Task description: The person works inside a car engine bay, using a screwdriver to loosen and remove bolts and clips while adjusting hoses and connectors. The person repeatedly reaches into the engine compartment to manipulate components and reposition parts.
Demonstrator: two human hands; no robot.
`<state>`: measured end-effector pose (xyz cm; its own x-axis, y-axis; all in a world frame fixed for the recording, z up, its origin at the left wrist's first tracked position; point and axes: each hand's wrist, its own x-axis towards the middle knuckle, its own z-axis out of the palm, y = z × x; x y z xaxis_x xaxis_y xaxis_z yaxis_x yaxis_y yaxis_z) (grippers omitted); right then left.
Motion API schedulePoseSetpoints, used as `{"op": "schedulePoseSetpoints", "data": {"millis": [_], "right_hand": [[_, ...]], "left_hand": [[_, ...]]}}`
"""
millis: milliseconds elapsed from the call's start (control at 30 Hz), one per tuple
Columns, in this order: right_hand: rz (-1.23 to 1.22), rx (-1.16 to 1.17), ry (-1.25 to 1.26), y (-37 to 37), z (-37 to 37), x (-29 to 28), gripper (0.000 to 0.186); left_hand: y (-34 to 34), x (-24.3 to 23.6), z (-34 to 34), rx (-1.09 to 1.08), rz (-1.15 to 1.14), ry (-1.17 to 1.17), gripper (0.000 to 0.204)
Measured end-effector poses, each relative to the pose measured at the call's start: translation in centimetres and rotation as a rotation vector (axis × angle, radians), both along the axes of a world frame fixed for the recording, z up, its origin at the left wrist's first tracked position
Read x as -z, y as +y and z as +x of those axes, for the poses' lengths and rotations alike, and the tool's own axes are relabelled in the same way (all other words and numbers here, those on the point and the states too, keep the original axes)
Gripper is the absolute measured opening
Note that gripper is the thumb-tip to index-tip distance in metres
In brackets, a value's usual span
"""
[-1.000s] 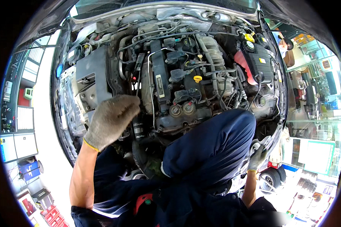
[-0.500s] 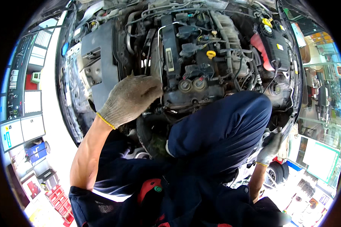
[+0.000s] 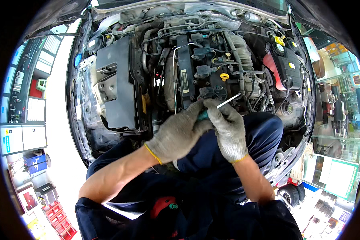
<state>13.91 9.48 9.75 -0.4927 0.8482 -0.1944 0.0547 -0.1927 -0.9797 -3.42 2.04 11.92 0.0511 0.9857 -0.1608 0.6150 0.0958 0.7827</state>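
Both my hands wear grey knit work gloves with yellow cuffs and meet over the near edge of the engine (image 3: 206, 76). Between them is a screwdriver (image 3: 229, 101) with a bare metal shaft slanting up to the right. A bit of its teal handle shows between the gloves; the rest is covered. My left hand (image 3: 180, 132) is closed around the handle end. My right hand (image 3: 230, 134) is closed over the middle of the tool, where handle and shaft meet. Just beyond my fingers sits a black ignition coil (image 3: 207, 93), partly hidden.
A yellow-handled dipstick (image 3: 224, 76) stands right of the coils. To the left lies a black cover box (image 3: 122, 108), to the far right a coolant reservoir (image 3: 274, 70) with pink fluid. My bent knee (image 3: 264, 130) rests in the engine bay. Red bins (image 3: 60, 220) stand at lower left.
My right hand has come up from the right side of the bay to join my left. The left moved right and nearer. The screwdriver now shows, and my view has shifted slightly.
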Motion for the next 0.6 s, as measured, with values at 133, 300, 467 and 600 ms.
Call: {"op": "schedulePoseSetpoints", "data": {"millis": [133, 300, 467, 600], "right_hand": [[0.820, -0.321, -0.588, 8.2, 0.8, -0.6, 0.034], [1.143, -0.577, -0.792, 22.3, -0.7, 2.1, 0.026], [1.134, -0.682, -0.803, 24.0, -3.5, 6.2, 0.023], [1.083, -0.640, -0.788, 23.7, -4.3, 6.7, 0.021]], "left_hand": [[1.9, 6.7, -7.5, 0.052, 0.503, 0.605, 0.034], [9.5, 9.0, -8.2, -0.123, 0.359, 0.498, 0.030], [12.0, 11.3, -8.3, -0.181, 0.402, 0.489, 0.033], [12.3, 11.2, -7.5, -0.255, 0.182, 0.366, 0.032]]}}
